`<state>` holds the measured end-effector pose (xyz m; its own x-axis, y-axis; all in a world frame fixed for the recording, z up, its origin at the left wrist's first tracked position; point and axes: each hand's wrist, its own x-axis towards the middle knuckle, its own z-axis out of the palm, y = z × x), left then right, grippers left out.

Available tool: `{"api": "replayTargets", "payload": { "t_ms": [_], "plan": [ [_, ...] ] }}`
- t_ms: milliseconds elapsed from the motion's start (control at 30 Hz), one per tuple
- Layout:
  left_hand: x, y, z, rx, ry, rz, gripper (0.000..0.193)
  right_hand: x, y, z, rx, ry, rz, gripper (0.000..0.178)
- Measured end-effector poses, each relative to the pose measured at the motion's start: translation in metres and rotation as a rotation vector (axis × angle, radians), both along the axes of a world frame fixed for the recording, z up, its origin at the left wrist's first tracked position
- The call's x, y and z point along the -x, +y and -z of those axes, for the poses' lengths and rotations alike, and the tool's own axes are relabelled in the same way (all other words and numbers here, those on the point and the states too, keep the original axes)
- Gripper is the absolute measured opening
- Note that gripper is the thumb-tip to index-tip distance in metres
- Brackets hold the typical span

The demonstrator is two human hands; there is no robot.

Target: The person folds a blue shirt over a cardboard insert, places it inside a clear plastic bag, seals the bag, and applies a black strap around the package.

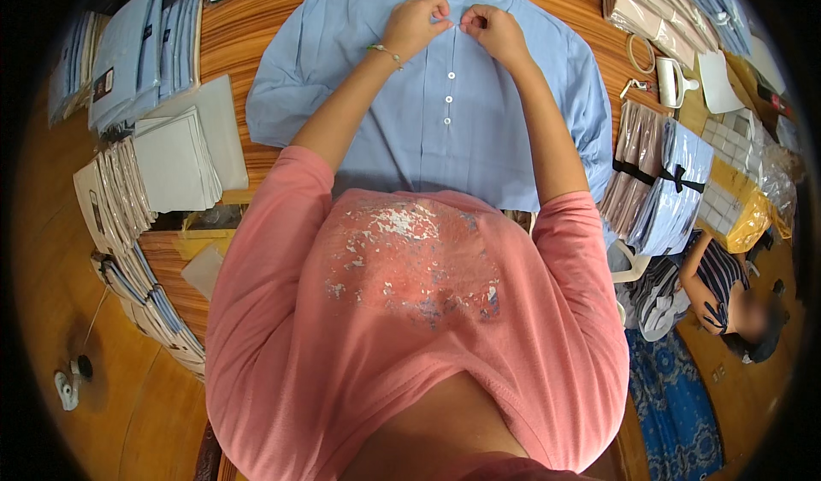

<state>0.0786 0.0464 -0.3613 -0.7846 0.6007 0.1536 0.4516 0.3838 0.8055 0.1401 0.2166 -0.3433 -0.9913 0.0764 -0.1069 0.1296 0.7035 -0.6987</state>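
Shirt (445,113) flat on table (248,45), centre, collar at far edge. Both hands (415,26) (496,35) on placket just below collar, side by side. Folded shirts (141,53) far left; card stack (175,160) nearer, left. Bundles (658,182) right of shirt; mug (671,81) behind bundles. Seated person (727,301) lower right, beside table.

Stack of folded light-blue shirts (145,53) far left of the fingers, w/ white card inserts (175,160) just below it. More packed shirts fanned along the wooden table (239,36) edge, lower left. Right of the fingers: white mug (676,81), tape roll (637,52), bagged shirts tied w/ black ribbon (663,182). Another person seated on the floor (727,297), far lower right.
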Motion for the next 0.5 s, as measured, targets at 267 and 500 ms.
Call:
{"api": "replayTargets", "payload": {
  "t_ms": [267, 500],
  "plan": [
    [-0.002, -0.001, -0.007, 0.068, -0.039, -0.027, 0.021, 0.0, 0.0, 0.001, 0.006, -0.026, 0.012, 0.013],
    [0.017, -0.034, -0.013, -0.126, 0.241, -0.128, 0.031, -0.013, 0.051, 0.006, -0.063, 0.404, 0.158, 0.023]
  ]
}}
